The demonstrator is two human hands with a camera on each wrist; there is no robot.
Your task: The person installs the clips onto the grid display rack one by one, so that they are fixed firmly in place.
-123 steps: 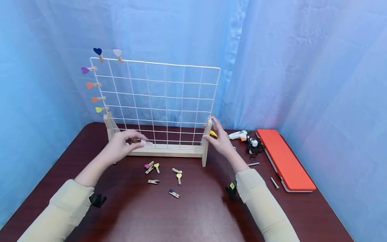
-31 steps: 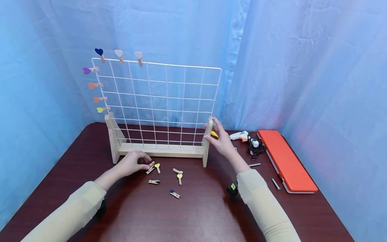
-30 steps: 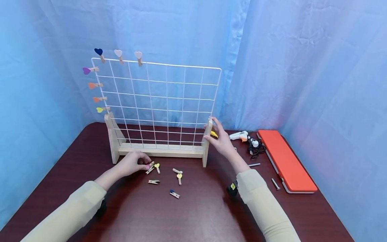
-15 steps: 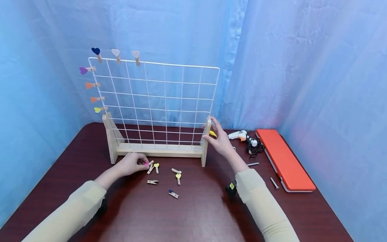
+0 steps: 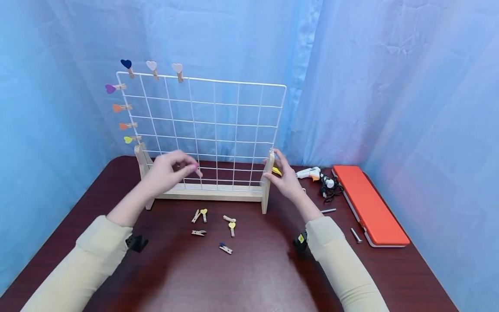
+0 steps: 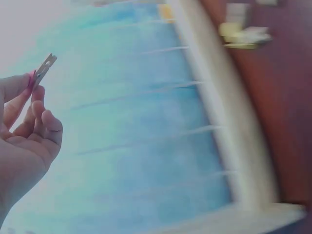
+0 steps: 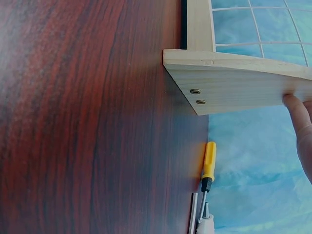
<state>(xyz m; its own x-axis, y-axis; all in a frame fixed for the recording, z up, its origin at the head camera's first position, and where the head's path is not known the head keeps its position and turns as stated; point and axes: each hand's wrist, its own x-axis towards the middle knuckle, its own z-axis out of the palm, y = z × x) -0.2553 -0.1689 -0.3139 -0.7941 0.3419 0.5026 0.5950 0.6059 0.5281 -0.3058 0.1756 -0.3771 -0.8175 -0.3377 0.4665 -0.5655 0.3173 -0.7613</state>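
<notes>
The left hand (image 5: 165, 172) pinches a pink clip (image 6: 45, 71) between its fingers, raised in front of the grid (image 5: 215, 103). The right hand (image 5: 287, 182) grips the right post (image 5: 267, 186), thumb on its outer face. Six loose clips (image 5: 232, 229) lie on the tabletop (image 5: 253, 277); seven fastened clips (image 5: 177, 68) line the grid's top and left edges.

Pinched by the left hand (image 5: 165, 173), a wooden clothespin (image 6: 43, 71) is looking matt, the coated-metal grid (image 5: 215, 122) behind it smooth, the wood-grain table (image 5: 257, 277) below it glossy, while, gripped by the right hand (image 5: 287, 182), the stand (image 7: 234, 85) is showing smooth bare wood.
</notes>
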